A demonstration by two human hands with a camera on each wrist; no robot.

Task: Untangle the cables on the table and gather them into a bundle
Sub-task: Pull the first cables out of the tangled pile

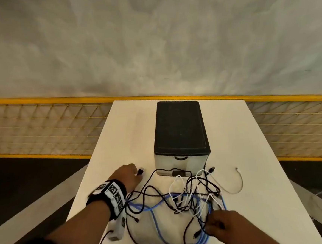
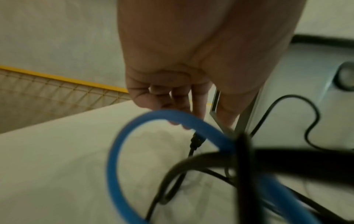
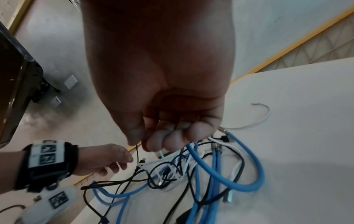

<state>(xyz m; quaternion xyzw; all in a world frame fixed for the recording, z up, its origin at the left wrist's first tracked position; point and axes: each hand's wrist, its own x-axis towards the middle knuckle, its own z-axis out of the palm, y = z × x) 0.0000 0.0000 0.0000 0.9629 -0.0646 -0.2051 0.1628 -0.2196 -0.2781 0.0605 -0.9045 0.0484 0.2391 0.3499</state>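
On the table (image 1: pixel 245 134), just in front of the box (image 1: pixel 179 132), lies the tangle (image 1: pixel 184 201): black, white and blue cables crossing one another, spread mostly side to side across the near half of the top. Blue cable (image 1: pixel 159 221) loops widest, its doubled run trailing from the tangle back toward the near edge. White cable (image 1: pixel 239 181) arcs out right of the box, free end pointing away toward the far edge. Left hand (image 1: pixel 127 176), left of the box front, fingers curled, pinching a black plug (image 1: pixel 140 171) whose lead runs back into the tangle. Right hand (image 3: pixel 172 133) at the tangle's near right side, fingers clenched round several strands, thin black and white ones among them. Left wrist carries a marker band (image 1: pixel 112 196).
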